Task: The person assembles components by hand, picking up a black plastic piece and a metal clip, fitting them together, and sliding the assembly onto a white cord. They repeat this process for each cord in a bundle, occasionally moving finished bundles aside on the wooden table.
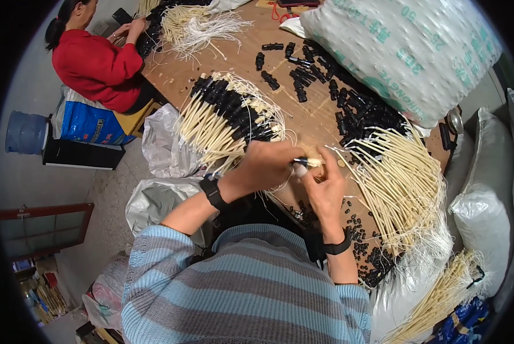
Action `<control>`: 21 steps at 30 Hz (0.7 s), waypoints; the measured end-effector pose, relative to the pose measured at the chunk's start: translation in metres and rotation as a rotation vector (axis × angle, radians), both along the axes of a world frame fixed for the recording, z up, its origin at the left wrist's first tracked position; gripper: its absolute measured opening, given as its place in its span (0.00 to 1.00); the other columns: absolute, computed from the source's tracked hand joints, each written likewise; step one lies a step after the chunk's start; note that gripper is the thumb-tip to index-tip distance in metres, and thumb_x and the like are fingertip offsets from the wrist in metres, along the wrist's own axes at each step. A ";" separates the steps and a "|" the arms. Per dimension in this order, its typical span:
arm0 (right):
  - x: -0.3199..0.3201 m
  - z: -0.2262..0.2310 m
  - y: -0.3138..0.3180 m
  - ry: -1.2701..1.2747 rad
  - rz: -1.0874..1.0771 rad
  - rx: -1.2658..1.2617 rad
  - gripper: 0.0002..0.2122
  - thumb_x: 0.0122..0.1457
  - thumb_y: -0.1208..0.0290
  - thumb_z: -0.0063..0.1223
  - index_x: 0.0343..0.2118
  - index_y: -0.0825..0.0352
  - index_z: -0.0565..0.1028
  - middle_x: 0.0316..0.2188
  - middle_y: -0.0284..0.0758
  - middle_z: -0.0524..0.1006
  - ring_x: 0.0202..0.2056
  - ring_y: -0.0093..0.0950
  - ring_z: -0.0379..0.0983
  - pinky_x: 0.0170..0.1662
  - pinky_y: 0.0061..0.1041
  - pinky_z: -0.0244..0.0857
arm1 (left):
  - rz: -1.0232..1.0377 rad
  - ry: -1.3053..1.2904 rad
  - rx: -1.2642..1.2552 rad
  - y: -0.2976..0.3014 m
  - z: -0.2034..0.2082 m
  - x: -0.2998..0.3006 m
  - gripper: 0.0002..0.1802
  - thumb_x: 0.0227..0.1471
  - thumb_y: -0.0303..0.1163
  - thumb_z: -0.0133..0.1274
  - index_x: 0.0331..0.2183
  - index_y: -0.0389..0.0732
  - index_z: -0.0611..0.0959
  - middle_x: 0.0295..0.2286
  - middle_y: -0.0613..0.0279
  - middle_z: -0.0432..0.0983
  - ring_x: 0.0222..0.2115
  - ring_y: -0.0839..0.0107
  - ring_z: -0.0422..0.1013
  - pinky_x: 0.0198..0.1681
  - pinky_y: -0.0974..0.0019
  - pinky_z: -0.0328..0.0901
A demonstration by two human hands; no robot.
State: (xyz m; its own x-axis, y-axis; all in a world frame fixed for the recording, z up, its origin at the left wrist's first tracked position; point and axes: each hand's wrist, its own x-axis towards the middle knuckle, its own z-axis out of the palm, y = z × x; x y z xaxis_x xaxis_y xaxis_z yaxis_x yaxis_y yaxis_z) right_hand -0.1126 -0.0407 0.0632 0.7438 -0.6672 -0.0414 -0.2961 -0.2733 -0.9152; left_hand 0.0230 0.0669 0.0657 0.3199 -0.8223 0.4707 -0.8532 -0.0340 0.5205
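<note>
Above the table's near edge, my left hand (265,165) closes round a small black plastic connector (300,161). My right hand (327,186) pinches the cream-coloured end piece (314,163) at its right, between thumb and forefinger. The two hands almost meet; most of the connector is hidden by my left fingers. Beside my left hand lies a bundle of black connectors with cream sleeved wires (214,129). To the right of my right hand spreads a heap of cream sleeved wires (400,183) with thin white ends.
Loose black connectors (360,112) lie beyond my hands, below a big white sack (406,51). Tiny black parts (365,243) are scattered near my right wrist. A person in red (99,66) works at the far left. White plastic bags (165,143) hang beside the table (234,60).
</note>
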 end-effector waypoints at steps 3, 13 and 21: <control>-0.004 -0.010 -0.005 0.075 0.021 0.069 0.15 0.54 0.74 0.61 0.43 0.71 0.73 0.20 0.28 0.76 0.27 0.15 0.72 0.29 0.15 0.63 | -0.018 0.060 -0.008 -0.002 -0.010 -0.008 0.17 0.33 0.22 0.57 0.32 0.45 0.80 0.21 0.64 0.72 0.20 0.63 0.72 0.20 0.65 0.62; -0.013 -0.004 0.022 0.092 0.238 -0.215 0.24 0.49 0.62 0.61 0.50 0.63 0.70 0.38 0.37 0.78 0.41 0.41 0.74 0.44 0.35 0.66 | 0.461 -0.355 -0.045 0.012 -0.007 0.060 0.15 0.33 0.31 0.55 0.31 0.42 0.80 0.30 0.59 0.75 0.35 0.59 0.69 0.41 0.55 0.59; -0.045 -0.026 0.016 -0.086 0.910 -0.330 0.22 0.45 0.64 0.61 0.46 0.60 0.75 0.40 0.38 0.77 0.40 0.37 0.73 0.44 0.35 0.65 | 0.166 -0.186 -0.115 -0.048 -0.016 0.019 0.21 0.38 0.25 0.52 0.40 0.40 0.79 0.40 0.57 0.75 0.43 0.54 0.69 0.48 0.55 0.61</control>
State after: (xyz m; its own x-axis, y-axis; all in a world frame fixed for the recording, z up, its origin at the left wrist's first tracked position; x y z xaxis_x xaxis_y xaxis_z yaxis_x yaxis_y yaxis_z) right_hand -0.1577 -0.0243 0.0374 0.9727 0.1964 0.1235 0.2200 -0.6118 -0.7598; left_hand 0.0418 0.0193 0.0501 0.3454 -0.7033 0.6214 -0.9222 -0.1315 0.3638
